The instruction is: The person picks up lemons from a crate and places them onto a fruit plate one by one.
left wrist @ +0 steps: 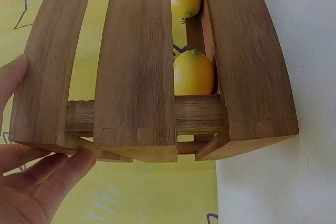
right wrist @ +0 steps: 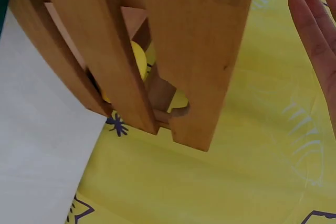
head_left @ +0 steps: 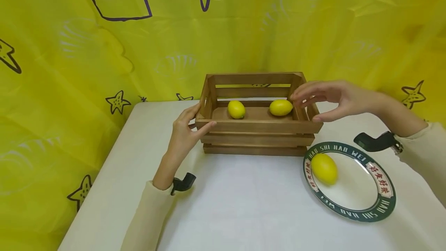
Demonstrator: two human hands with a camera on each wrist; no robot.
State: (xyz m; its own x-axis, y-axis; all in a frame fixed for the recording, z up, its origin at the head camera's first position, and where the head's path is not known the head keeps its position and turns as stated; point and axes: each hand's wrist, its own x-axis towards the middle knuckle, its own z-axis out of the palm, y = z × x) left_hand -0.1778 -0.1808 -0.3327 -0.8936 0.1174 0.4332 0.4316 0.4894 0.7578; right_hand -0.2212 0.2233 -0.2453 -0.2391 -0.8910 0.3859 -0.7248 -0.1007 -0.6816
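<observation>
My left hand (head_left: 184, 131) grips the left front corner of a slatted wooden crate (head_left: 259, 127), its thumb on the front top slat and its fingers at the left end; the left wrist view shows this hold closely. Inside the crate lie two lemons, a left lemon (head_left: 236, 109) and a right lemon (head_left: 280, 107). Over the crate's right end hovers my right hand (head_left: 336, 95), fingers loosely bent, thumb apart, nothing held. In the right wrist view its fingers (right wrist: 315, 30) stand away from the crate. A third lemon (head_left: 325, 169) rests on a green-rimmed plate (head_left: 360, 189).
A white table (head_left: 244, 200) carries the crate and the plate. Behind it hangs a yellow cloth (head_left: 237, 42) with star and shell drawings, close to the crate's back. The plate lies just right of the crate's front, below my right forearm.
</observation>
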